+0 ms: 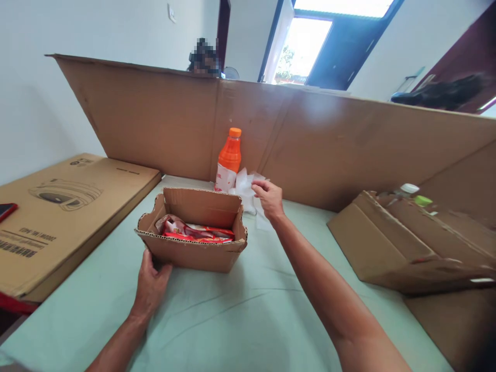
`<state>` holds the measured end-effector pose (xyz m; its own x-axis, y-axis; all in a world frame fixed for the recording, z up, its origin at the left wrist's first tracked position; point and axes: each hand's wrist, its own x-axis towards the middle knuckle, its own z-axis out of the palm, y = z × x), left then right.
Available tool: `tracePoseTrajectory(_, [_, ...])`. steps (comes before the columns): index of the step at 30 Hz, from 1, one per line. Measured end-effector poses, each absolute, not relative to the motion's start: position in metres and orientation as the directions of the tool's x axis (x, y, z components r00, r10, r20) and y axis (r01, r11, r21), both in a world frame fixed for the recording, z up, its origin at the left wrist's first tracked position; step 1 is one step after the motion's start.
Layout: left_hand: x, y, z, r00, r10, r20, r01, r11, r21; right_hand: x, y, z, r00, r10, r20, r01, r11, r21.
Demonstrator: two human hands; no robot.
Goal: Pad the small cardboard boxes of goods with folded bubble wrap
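Observation:
An open cardboard box (pixel 201 256) with torn, wavy upper edges stands on the green cloth, and red glossy packets (pixel 197 233) lie inside it. At its near left corner, my left hand (pixel 152 287) holds the box, thumb along the front and fingers at the left side. Beyond the box's right end, my right hand (pixel 270 199) is pinched on a crumpled, thin white sheet (pixel 244 187), whether tissue or plastic I cannot tell. Just left of that sheet an orange bottle (pixel 230 155) with an orange cap and white label stands upright.
A large flat printed carton (pixel 73 206) lies on the left, a phone (pixel 6 211) on its edge. Tall cardboard panels (pixel 155 119) wall off the back. On the right, a cardboard box (pixel 387 237) holds bottles with white and green caps. Behind the panels, a person's head (pixel 203 57) shows.

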<state>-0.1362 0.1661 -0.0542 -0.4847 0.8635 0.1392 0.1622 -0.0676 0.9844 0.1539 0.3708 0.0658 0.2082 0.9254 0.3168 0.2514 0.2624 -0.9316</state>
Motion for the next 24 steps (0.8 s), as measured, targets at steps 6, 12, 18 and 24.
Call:
tracePoseTrajectory(6, [-0.139, 0.165, -0.052, -0.484, 0.866, 0.129, 0.184, -0.044, 0.982, 0.203, 0.292, 0.08, 0.131, 0.927, 0.35, 0.341, 0.289, -0.895])
tracePoseTrajectory(12, [-0.139, 0.165, -0.053, -0.5, 0.853, 0.146, 0.187, -0.059, 0.981, 0.173, 0.311, 0.07, 0.005, 0.978, 0.207, 0.378, 0.19, -0.906])
tracePoseTrajectory(18, [-0.137, 0.165, -0.056, -0.494, 0.851, 0.178, 0.206, -0.085, 0.975, 0.122, 0.378, 0.064, 0.053, 0.967, 0.248, 0.399, 0.207, -0.893])
tracePoseTrajectory(24, [-0.137, 0.166, -0.053, -0.507, 0.847, 0.159, 0.2, -0.063, 0.978, 0.181, 0.319, 0.076, 0.058, 0.864, 0.499, 0.526, 0.399, -0.751])
